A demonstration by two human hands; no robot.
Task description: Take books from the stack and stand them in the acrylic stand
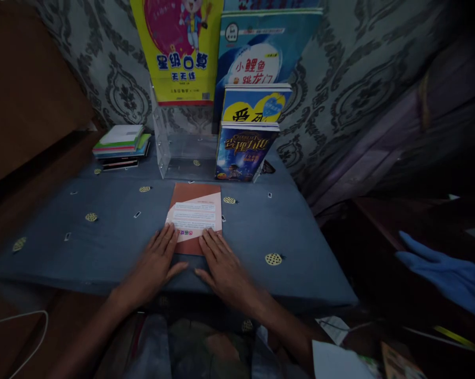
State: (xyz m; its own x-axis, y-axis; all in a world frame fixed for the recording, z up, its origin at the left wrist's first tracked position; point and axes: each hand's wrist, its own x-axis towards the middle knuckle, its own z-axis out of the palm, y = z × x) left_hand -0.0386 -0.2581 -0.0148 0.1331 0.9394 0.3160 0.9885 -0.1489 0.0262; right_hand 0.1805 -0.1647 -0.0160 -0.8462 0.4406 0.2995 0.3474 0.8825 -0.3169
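Observation:
A thin reddish-brown and pink book (195,210) lies flat on the blue tablecloth in front of me, its printed text upside down from my side. My left hand (157,259) rests with fingers stretched out at the book's near left edge. On the near right part of the book, my right hand (220,263) lies flat, its fingertips on the cover. Both thumbs point inward near the lower edge, apart from each other. Neither hand grips anything.
A clear acrylic rack (162,152) stands behind, holding a yellow book (185,92) and, at right, several books such as a dark blue one (239,158). A stack of books (121,145) sits at the back left. A blue glove (446,268) lies off the table's right side.

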